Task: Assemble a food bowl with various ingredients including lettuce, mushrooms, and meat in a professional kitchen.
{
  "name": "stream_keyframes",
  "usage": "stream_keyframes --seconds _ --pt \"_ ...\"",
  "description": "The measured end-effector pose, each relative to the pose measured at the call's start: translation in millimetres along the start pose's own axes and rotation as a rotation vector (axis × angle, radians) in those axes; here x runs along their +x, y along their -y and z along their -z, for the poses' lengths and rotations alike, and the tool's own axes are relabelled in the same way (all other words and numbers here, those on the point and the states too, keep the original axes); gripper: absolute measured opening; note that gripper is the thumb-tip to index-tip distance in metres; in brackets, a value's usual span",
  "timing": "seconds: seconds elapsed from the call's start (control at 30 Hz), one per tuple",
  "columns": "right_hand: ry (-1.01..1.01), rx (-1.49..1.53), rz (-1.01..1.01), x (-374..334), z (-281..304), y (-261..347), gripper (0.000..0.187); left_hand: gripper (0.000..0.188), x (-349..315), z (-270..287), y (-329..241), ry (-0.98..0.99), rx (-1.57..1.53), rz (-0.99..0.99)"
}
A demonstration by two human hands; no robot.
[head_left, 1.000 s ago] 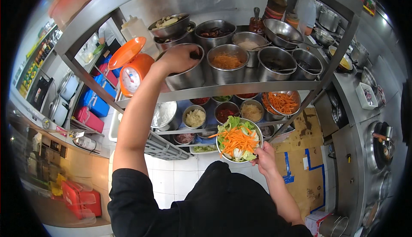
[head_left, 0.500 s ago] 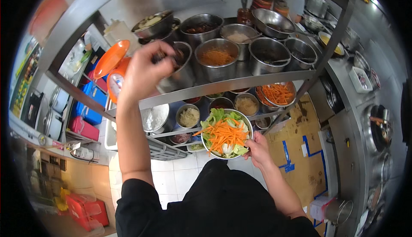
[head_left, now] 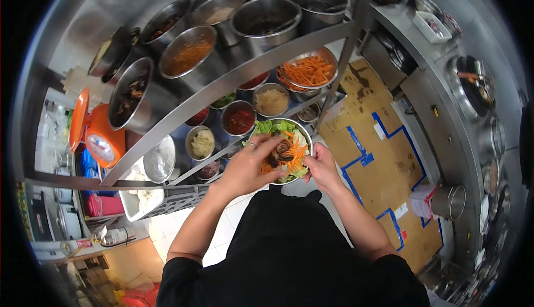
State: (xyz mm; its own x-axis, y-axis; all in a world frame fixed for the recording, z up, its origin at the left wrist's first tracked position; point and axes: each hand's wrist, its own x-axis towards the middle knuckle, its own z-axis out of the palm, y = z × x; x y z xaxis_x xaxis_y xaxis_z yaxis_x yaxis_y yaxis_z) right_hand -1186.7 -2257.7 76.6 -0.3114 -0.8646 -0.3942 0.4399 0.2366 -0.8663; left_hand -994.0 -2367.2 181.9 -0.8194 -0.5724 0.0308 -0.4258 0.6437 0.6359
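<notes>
My right hand grips the rim of a round metal bowl in front of my body. Lettuce lines the bowl, with shredded carrot piled over it. Dark brown slices, probably mushroom, lie on the carrot. Over the bowl's left side, my left hand reaches in with thumb and fingers apart around these slices. Its fingertips are partly hidden among the food. At the upper left, a tilted-looking metal pot holds similar dark pieces.
A metal shelf edge crosses in front of me, with several metal pots above it. Below sit containers of carrot strips, red pieces and pale shreds. An orange scale stands left. A steel counter runs along the right.
My left hand has come down from the pot of dark pieces to the bowl, and dark slices now lie on the carrot. My right hand still holds the bowl. The view has shifted rightward.
</notes>
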Motion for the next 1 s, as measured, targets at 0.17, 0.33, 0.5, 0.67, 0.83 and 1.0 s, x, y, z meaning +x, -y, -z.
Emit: stream_keyframes --seconds 0.17,0.33,0.5,0.67,0.83,1.0 --pt "-0.107 0.098 -0.01 -7.8 19.7 -26.1 0.015 0.088 11.8 -35.6 22.8 -0.14 0.018 -0.129" --pt "-0.255 0.178 0.014 -12.6 31.2 -72.7 0.017 0.073 25.5 -110.6 33.8 0.006 0.201 -0.298" --pt "-0.514 0.243 -0.037 -17.3 39.3 -144.7 0.017 0.068 32.6 -186.0 78.5 0.277 0.256 -0.355" --pt "-0.668 0.272 -0.114 -17.1 65.4 -239.1 0.015 0.067 28.0 -247.2 118.0 0.499 0.13 -0.428" --pt "-0.709 0.332 -0.185 2.5 85.1 -303.2 0.01 0.038 22.2 -275.6 161.9 0.246 -0.13 -0.258" --pt "-0.667 0.395 -0.146 35.2 93.2 -356.9 0.017 0.028 19.3 -263.2 257.2 -0.2 -0.01 0.164"
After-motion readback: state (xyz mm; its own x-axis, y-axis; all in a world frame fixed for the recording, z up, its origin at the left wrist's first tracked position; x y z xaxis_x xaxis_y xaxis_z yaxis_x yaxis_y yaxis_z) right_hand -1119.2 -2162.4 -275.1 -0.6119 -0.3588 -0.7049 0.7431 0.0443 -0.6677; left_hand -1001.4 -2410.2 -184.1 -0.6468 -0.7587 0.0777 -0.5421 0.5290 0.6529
